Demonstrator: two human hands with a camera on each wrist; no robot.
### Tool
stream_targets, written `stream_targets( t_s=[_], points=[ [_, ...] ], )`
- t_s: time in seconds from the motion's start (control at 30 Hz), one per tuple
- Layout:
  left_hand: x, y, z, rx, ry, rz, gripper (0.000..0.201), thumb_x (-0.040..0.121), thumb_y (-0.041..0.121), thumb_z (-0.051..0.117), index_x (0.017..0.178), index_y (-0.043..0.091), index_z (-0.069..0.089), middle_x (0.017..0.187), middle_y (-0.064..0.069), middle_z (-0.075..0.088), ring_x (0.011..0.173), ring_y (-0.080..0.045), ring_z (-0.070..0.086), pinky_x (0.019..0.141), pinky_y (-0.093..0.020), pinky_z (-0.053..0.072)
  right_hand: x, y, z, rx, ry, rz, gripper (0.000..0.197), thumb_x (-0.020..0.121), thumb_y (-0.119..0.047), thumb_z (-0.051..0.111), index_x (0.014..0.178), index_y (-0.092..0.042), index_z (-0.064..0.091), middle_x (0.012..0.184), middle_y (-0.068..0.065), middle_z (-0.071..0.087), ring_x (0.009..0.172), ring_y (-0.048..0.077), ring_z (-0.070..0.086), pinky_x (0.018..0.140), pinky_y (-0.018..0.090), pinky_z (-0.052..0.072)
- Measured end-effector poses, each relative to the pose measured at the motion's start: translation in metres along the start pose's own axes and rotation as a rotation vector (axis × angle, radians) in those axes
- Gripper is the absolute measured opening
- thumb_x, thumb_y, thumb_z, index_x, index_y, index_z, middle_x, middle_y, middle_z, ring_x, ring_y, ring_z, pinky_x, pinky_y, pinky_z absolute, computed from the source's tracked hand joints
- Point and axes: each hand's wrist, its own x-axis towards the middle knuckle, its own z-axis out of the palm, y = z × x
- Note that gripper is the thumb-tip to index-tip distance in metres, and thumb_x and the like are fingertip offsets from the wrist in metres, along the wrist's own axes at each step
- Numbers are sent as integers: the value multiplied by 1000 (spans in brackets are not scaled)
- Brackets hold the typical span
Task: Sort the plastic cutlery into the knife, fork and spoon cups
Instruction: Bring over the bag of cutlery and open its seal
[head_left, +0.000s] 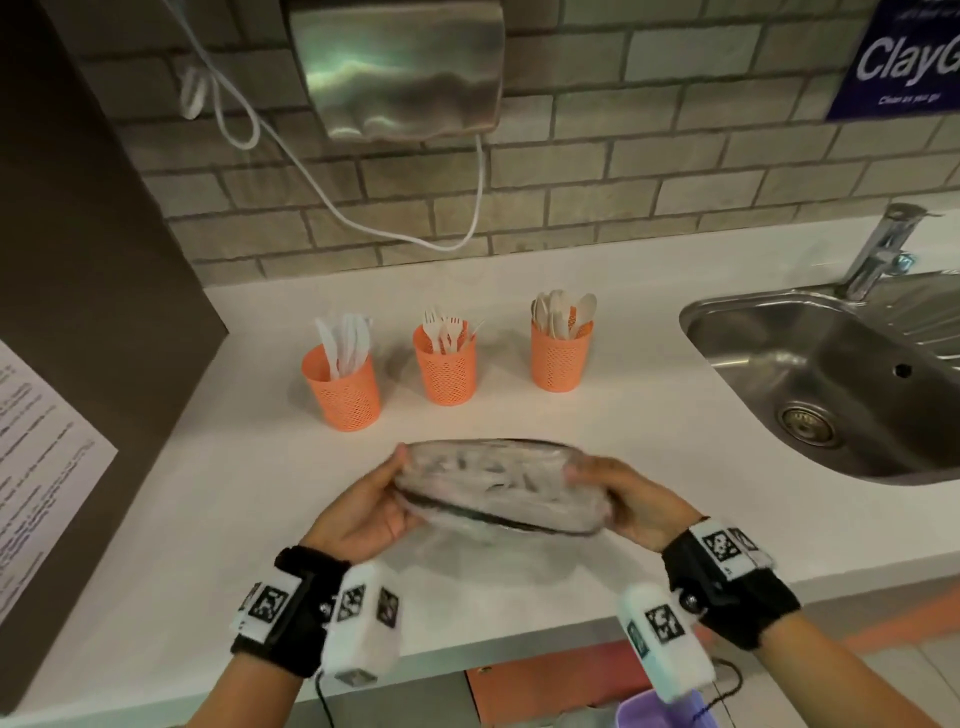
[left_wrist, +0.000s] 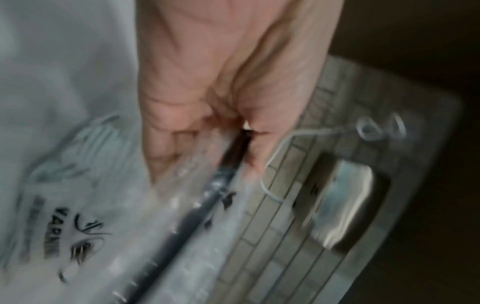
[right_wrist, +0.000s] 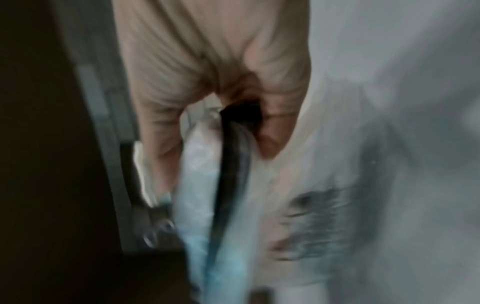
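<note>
Three orange mesh cups stand in a row on the white counter: the knife cup (head_left: 343, 387) at left, the fork cup (head_left: 445, 364) in the middle, the spoon cup (head_left: 561, 354) at right, each holding white cutlery. In front of them I hold up a clear plastic zip bag (head_left: 493, 486) with a dark zipper strip, blurred by motion. My left hand (head_left: 363, 506) grips its left end and my right hand (head_left: 623, 496) grips its right end. In the wrist views the bag (left_wrist: 182, 216) (right_wrist: 202, 195) is pinched between thumb and fingers. Its contents are too blurred to make out.
A steel sink (head_left: 831, 384) with a tap (head_left: 883, 249) lies at the right. A metal dispenser (head_left: 400, 67) and white cable (head_left: 467, 208) hang on the brick wall. A dark cabinet (head_left: 78, 208) with a paper notice stands at the left. The counter edge (head_left: 467, 649) is close below my wrists.
</note>
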Motion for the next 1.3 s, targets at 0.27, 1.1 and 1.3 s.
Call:
stream_targets(
  t_s=[0.27,1.1,1.3],
  points=[
    [29,-4,-9,-59,79,-158,48,88,41,53,111,0,63,76,-13,73,67,-15,69,75,-22,55,12,-2,-11,147,-61,30,20,58,-27,86,71,-15,76,75,2,74,59,10,67,55,21,53],
    [-17,18,-12,1336,409,758,51,76,25,75,118,30,47,109,9,51,97,-6,51,82,-19,41,1,-14,-11,-1190,611,-519,55,70,-21,78,118,-15,51,99,2,48,90,12,45,72,21,37],
    [-13,-29,18,1923,-255,834,27,84,13,43,101,26,60,94,7,66,82,-9,63,64,-22,51,-13,23,50,-1702,18,-877,22,75,-3,57,95,-11,63,80,6,62,65,18,59,49,26,48]
  ],
)
